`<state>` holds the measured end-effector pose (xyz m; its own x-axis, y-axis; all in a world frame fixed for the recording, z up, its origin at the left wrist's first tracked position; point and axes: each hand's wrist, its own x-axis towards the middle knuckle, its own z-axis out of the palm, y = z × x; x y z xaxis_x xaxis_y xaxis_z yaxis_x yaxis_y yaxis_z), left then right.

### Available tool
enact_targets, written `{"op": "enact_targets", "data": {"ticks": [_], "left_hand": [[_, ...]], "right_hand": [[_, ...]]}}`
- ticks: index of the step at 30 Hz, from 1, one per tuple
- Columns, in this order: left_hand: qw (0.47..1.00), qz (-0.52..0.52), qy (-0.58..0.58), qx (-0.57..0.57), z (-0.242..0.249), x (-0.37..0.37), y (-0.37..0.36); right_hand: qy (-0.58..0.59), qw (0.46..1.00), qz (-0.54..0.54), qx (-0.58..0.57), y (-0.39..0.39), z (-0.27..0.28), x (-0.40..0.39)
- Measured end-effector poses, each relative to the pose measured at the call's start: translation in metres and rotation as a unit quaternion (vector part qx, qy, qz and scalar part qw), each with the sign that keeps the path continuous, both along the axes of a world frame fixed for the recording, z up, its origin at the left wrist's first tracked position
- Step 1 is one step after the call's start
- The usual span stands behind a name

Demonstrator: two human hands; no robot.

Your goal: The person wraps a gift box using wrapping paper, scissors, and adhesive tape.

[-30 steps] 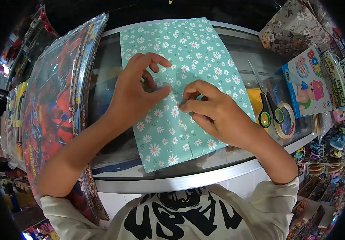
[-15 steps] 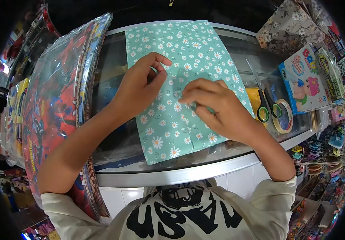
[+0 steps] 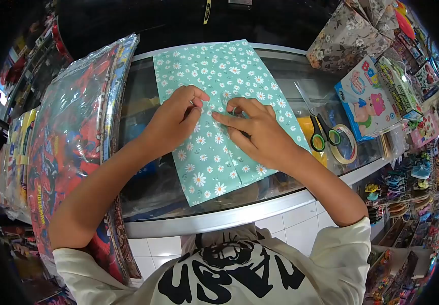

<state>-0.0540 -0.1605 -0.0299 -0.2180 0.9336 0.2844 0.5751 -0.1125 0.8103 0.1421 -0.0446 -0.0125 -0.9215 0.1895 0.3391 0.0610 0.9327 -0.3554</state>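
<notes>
Mint-green wrapping paper (image 3: pixel 207 175) with white daisies lies on the glass counter, a seam or overlapped edge running lengthwise down its middle. Over its left part is my left hand (image 3: pixel 179 118), fingers curled and a gap between thumb and forefinger; nothing shows in it. My right hand (image 3: pixel 255 127) is over the paper just right of the seam, forefinger stretched toward the left hand and the other fingers apart. Whether the fingertips press on the paper is hard to tell. Scissors (image 3: pixel 319 133) with black and green handles lie right of the paper, beside a roll of tape (image 3: pixel 350 152).
Plastic-wrapped packs with red and blue prints (image 3: pixel 77 122) are stacked on the left. On the right stand a toy box (image 3: pixel 367 101) and a flowered paper bag (image 3: pixel 339 38). The counter's metal edge (image 3: pixel 229 221) runs before me; shelves of goods (image 3: pixel 407 188) are at far right.
My right hand has moved left and its forefinger has straightened toward the seam. My left hand has shifted slightly. The view has turned a little, so the right-hand objects appear further left.
</notes>
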Motion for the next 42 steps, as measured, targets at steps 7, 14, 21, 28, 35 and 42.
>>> {"op": "enact_targets", "data": {"ticks": [7,14,21,28,35,42], "left_hand": [[0.999,-0.030,0.019,-0.021,0.011,-0.002,0.000],[0.984,-0.057,0.171,-0.019,0.022,0.005,-0.007],[0.943,-0.125,0.302,-0.069,0.042,0.006,-0.014],[0.929,-0.106,0.330,-0.127,0.080,0.031,-0.044],[0.894,-0.092,0.436,-0.039,0.096,0.088,-0.095],[0.926,-0.105,0.364,0.005,0.104,0.160,-0.120]], "right_hand": [[0.089,0.970,0.023,-0.225,0.022,0.044,0.022],[0.165,0.967,-0.104,-0.161,0.019,0.068,0.173],[-0.003,0.959,-0.283,0.007,0.023,0.030,0.245],[-0.070,0.950,-0.257,0.163,0.057,0.019,0.240],[-0.058,0.982,-0.162,0.080,0.052,0.055,0.264],[0.016,0.998,-0.056,0.016,-0.013,0.080,0.253]]}}
